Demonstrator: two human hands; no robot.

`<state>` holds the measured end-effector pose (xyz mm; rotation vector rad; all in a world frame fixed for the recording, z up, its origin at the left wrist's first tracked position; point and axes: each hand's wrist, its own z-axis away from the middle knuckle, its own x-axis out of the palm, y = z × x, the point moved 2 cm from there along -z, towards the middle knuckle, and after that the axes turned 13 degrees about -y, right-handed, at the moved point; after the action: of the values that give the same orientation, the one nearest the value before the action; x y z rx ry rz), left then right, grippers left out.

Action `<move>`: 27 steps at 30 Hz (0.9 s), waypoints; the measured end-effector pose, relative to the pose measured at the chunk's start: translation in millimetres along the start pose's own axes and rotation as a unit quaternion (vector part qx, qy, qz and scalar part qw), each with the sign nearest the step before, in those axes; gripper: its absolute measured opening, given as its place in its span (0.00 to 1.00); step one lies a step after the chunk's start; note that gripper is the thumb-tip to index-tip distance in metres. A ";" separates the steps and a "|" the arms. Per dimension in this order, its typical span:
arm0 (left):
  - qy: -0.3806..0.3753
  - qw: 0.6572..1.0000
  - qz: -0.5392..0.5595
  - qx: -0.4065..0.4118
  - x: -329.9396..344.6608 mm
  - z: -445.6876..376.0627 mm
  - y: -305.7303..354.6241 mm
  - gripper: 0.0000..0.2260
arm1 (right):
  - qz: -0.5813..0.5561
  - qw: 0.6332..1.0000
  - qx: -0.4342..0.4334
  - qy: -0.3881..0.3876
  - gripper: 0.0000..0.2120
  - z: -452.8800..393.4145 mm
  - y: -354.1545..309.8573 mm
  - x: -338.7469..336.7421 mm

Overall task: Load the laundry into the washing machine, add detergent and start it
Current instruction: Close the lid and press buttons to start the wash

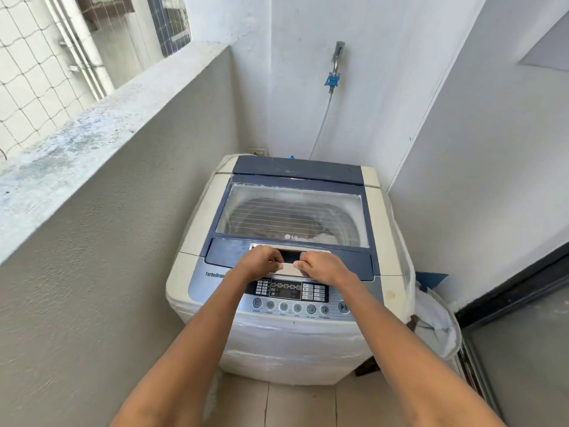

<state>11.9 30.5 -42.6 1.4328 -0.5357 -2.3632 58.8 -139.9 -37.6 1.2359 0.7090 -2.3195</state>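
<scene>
both hands, left hand point(261, 261) and right hand point(320, 266), grip the silver lid handle point(291, 268) at frame centre; lift the blue-framed glass lid point(292, 211) evenly.

Top-loading washing machine point(286, 306) sits square in the corner, cream body, blue top. Its lid point(292, 211) is down flat, with a clear window. Through the window, the ribbed drum shows, with something pale at the near right edge.
</scene>
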 end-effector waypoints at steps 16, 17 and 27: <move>0.261 0.965 0.006 0.009 53.6 27.3 8.0 0.12 | -0.114 0.941 0.091 0.306 0.09 19.6 -45.5 54.8; 0.281 0.960 0.006 0.014 59.0 32.0 9.3 0.14 | -0.137 0.925 0.077 0.345 0.09 25.8 -52.2 62.7; 0.275 0.952 -0.083 0.110 97.3 47.0 66.7 0.16 | -0.133 0.901 0.117 0.397 0.15 98.9 -11.6 116.7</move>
<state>-67.8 -65.6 -66.0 2.2073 -0.5482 -1.9196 -71.2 -205.2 -86.5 2.3822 0.9045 -2.0870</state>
